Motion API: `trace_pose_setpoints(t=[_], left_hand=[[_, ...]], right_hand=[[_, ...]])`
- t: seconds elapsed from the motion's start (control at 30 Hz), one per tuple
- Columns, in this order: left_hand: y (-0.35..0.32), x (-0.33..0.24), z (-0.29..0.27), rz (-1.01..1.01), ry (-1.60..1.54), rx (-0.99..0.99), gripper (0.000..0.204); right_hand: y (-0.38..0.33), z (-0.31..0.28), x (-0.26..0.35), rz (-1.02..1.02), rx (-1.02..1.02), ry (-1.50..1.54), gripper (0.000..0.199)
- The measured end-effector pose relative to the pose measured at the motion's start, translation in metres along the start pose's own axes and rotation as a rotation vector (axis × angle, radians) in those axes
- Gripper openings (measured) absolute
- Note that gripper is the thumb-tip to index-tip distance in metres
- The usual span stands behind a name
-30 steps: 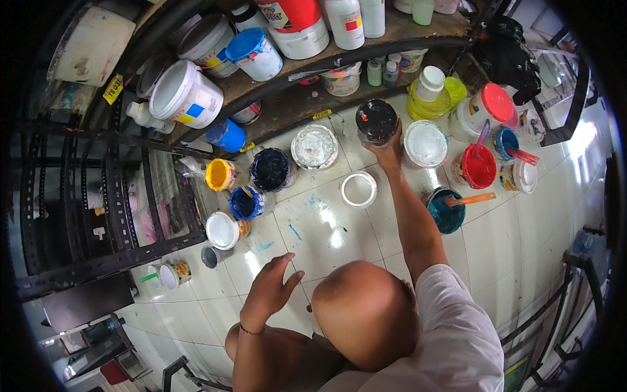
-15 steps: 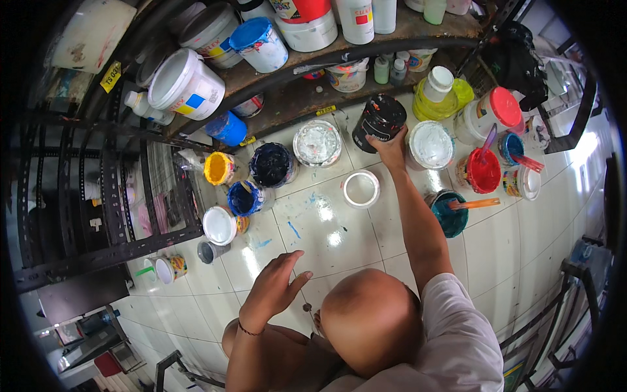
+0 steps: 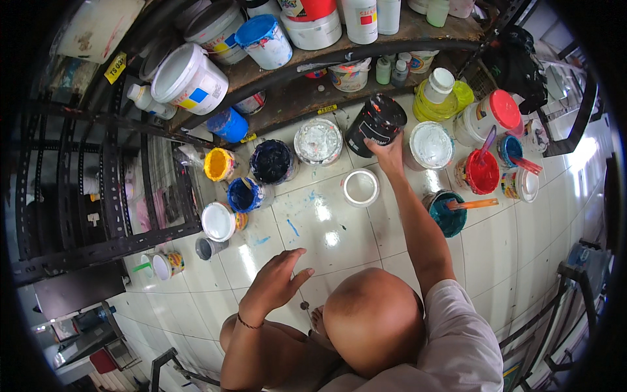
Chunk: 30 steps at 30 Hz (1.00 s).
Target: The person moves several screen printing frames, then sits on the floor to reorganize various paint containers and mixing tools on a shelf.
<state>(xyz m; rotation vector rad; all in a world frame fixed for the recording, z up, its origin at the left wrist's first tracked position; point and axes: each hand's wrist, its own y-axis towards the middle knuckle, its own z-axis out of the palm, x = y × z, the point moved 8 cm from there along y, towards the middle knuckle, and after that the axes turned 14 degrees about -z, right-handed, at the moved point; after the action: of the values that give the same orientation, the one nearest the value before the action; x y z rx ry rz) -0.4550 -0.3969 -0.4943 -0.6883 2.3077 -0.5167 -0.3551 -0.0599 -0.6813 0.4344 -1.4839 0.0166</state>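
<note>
My right hand [image 3: 389, 154] is closed round the lower side of a black tub [image 3: 375, 125] with a smeared lid, which leans a little. Its far fingers are hidden behind the tub. Just nearer to me stands a small white tub [image 3: 360, 188], apart from the hand. White-topped buckets flank the black one, one on the left [image 3: 318, 142] and one on the right [image 3: 431, 146]. My left hand [image 3: 277, 281] hovers above the floor by my knee, fingers stretched and thumb apart, holding nothing.
Pots of yellow [image 3: 219, 164], dark blue [image 3: 245, 195] and black paint [image 3: 272, 162] stand on the left. To the right are a red pot [image 3: 480, 171] and a teal pot [image 3: 448, 214] with sticks in them. A shelf [image 3: 366, 53] with several buckets runs along the back.
The black tub has tilted further, its base swinging slightly to the left in my right hand. My left hand has hardly moved.
</note>
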Motion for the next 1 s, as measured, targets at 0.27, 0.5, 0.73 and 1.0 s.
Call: trace_pose_setpoints(t=[0.27,0.5,0.73,1.0], left_hand=[[-0.001,0.01,0.001,-0.045,-0.009,0.054,0.037],[-0.016,0.041,0.013,-0.377,0.136,0.517,0.052],[-0.021,0.035,0.018,-0.43,0.17,0.645,0.047],[-0.017,0.049,0.029,-0.376,0.129,0.642,0.052]], right_hand=[[-0.004,0.015,0.115,-0.125,0.241,-0.061,0.097],[-0.147,0.069,0.153,0.057,0.694,0.157,0.121],[-0.222,0.084,0.061,0.334,0.813,0.02,0.11],[-0.205,0.071,0.049,-0.123,0.733,-0.246,0.077]])
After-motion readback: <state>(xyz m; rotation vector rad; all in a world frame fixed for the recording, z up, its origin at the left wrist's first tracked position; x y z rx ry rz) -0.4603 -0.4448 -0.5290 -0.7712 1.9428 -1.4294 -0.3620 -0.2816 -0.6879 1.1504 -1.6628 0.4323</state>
